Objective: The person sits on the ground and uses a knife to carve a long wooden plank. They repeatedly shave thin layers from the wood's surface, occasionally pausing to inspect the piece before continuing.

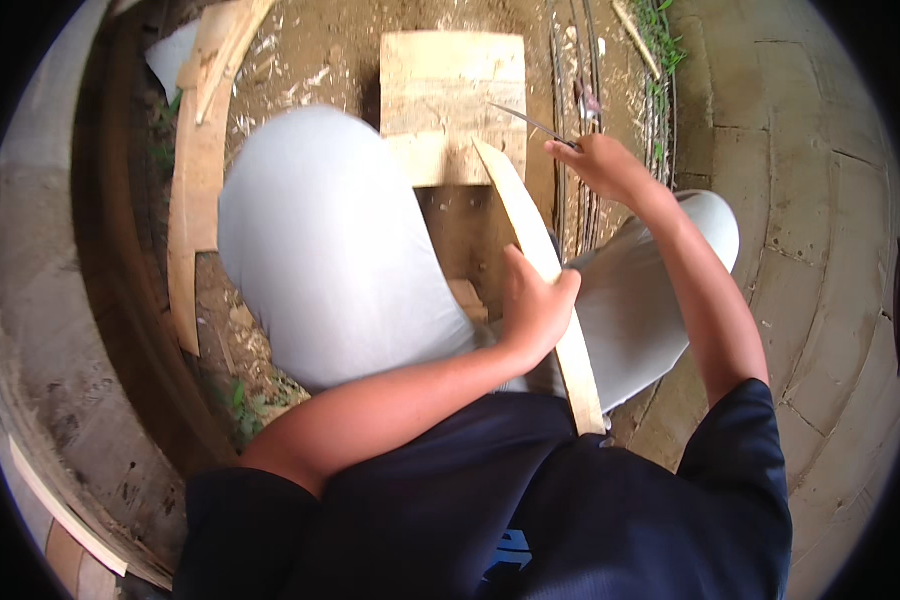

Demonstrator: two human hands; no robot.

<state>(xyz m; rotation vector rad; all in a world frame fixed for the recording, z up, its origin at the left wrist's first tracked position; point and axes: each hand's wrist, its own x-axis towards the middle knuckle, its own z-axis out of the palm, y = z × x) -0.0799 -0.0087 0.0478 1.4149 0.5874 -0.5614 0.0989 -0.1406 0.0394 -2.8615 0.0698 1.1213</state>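
My left hand (538,312) is wrapped around a long pale wooden slat (520,208), gripping it below its middle. The slat tapers to a pointed far end beside the near edge of a low wooden block (452,75), while its near end reaches my dark shirt. In my right hand (610,168), off to the right of the block, is a knife, its handle mostly hidden by the fingers. The thin dark blade (530,121) points left over the block's right side, a little beyond the slat's tip and apart from it.
My knees in grey trousers (320,240) flank the work. Loose boards (198,170) lie on the soil at the left, near a heavy timber (30,250). Wood shavings litter the ground. Long thin rods (592,205) run right of the block, beside a paved floor (800,200).
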